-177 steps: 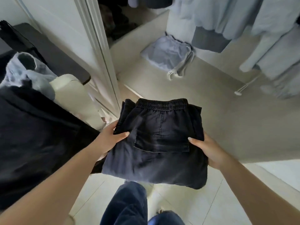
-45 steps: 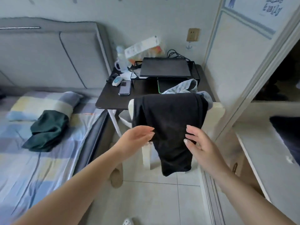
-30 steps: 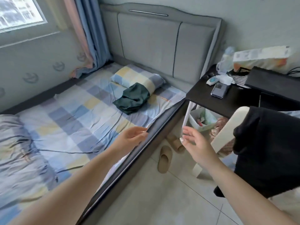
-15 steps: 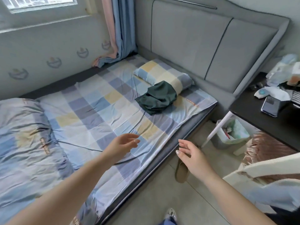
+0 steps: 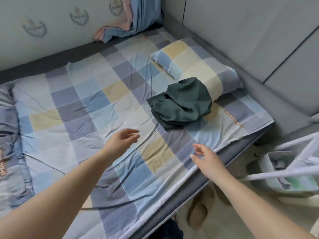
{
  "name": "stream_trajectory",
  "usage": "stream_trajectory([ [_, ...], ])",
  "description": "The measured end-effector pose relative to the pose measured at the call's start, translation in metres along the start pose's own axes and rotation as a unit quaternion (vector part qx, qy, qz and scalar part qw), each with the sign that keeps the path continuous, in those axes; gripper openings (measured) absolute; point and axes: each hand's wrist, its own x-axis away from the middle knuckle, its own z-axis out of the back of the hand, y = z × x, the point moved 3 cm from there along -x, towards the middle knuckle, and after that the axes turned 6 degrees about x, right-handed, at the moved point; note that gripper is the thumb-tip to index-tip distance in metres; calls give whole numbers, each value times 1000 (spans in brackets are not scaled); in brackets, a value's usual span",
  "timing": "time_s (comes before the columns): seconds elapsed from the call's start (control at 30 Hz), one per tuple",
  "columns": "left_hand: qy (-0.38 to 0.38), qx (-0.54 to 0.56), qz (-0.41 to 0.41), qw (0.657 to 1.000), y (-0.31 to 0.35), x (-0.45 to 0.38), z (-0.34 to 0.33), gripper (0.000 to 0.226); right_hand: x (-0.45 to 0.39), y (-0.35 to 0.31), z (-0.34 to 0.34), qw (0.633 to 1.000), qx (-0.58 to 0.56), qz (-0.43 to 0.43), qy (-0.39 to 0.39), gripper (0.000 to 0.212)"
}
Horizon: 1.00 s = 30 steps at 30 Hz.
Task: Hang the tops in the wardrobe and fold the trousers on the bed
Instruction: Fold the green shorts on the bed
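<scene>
Left hand (image 5: pixel 120 142): fingers loosely extended and slightly spread, holding nothing, hovering above the checked sheet (image 5: pixel 82 104). Right hand (image 5: pixel 208 159): fingers likewise relaxed and parted, empty, poised over the near edge of the bed (image 5: pixel 229 152). Neither hand touches cloth.

Task item: a dark green garment (image 5: pixel 181 102), crumpled in a heap, lies on the sheet with its far part riding up against the pillow (image 5: pixel 195 66). An elastic edge shows at its near side, which suggests trousers or shorts, though the bunching prevents a firm finding. Both hands are on the near side of the garment, the left closer to it, the right well apart.

Beyond the garment: the padded headboard (image 5: pixel 250 31) behind the pillow, a curtain (image 5: pixel 131 19) bunched at the far corner. A slipper (image 5: pixel 198 211) sits on the floor (image 5: pixel 233 219) below the bed edge.

Risks, as judged:
- Grabbing the heap by one layer would likely drag it unevenly and twist the legs, spoiling the fold.
- Pulling it towards the bed edge may rumple the loose sheet, leaving a poor surface for folding.
- The garment partly rests on the pillow; lifting carelessly could shift the pillow with it.
- If it slides past the edge it falls near the slipper.
</scene>
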Motion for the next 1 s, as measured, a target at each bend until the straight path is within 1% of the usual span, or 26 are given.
stream_trajectory([
  [0.07, 14, -21, 6, 1000, -4, -45, -3, 15, -52, 0, -2, 999, 30, 4, -13, 44],
  [0.17, 33, -59, -5, 998, -32, -138, -24, 17, -146, 24, -29, 997, 64, 13, -47, 46],
  [0.2, 30, -75, -9, 997, -31, -142, -26, 17, -150, 21, -32, 995, 87, 14, -56, 47],
  [0.3, 2, -140, -20, 990, -58, -208, -53, 24, -215, 37, -65, 983, 161, 45, -81, 50],
  [0.4, -21, -236, -59, 970, -91, -268, -80, 27, -276, 56, -100, 974, 198, 71, -80, 52],
  [0.47, -21, -313, -106, 944, -107, -301, -92, 31, -312, 67, -117, 971, 216, 87, -60, 54],
  [0.53, -24, -374, -144, 916, -122, -331, -101, 39, -343, 77, -133, 969, 229, 86, -43, 57],
  [0.6, -20, -412, -153, 898, -139, -356, -106, 52, -365, 87, -149, 968, 237, 70, -38, 61],
  [0.67, -24, -449, -142, 882, -157, -373, -110, 65, -374, 97, -165, 966, 253, 49, -36, 68],
  [0.7, -24, -469, -141, 872, -168, -385, -112, 70, -382, 103, -174, 962, 269, 46, -25, 71],
  [0.77, -14, -493, -159, 855, -179, -403, -114, 75, -391, 106, -182, 950, 308, 48, 25, 71],
  [0.8, -6, -492, -172, 854, -184, -416, -115, 74, -400, 108, -186, 943, 324, 50, 53, 68],
  [0.87, 1, -475, -182, 861, -188, -433, -117, 70, -410, 105, -188, 934, 339, 61, 96, 58],
  [0.93, 8, -455, -184, 871, -194, -444, -120, 64, -417, 107, -189, 934, 332, 65, 112, 50],
  [1.0, 32, -456, -197, 868, -197, -451, -124, 55, -422, 113, -187, 939, 321, 60, 108, 45],
])
